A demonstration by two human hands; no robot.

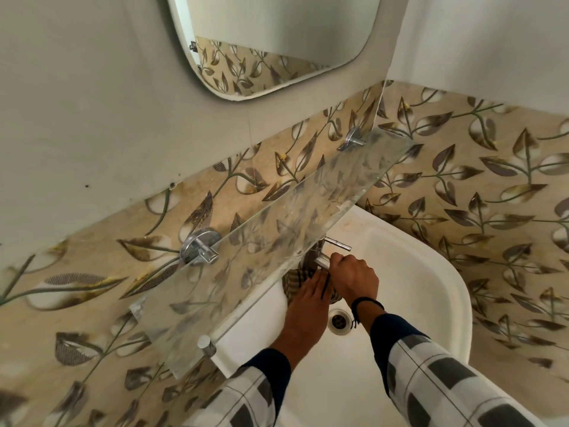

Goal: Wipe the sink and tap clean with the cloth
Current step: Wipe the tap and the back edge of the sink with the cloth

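Wiping the tap is in hand: the right hand [354, 277] curls round the tap [321, 259] while the left hand [308, 306], fingers straight, presses the cloth [291, 283] at its base, eleven o'clock from the drain [338, 322]; the sink [415, 260] bowl likely needs wiping next.

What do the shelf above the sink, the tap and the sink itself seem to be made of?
The shelf is probably clear glass: the leaf tiles show through it, and its surface looks smeared. The tap is shiny metal, probably chromed, since it gives bright reflections. The sink seems to be glossy white ceramic with a smooth, rounded rim, though another glazed material is possible.
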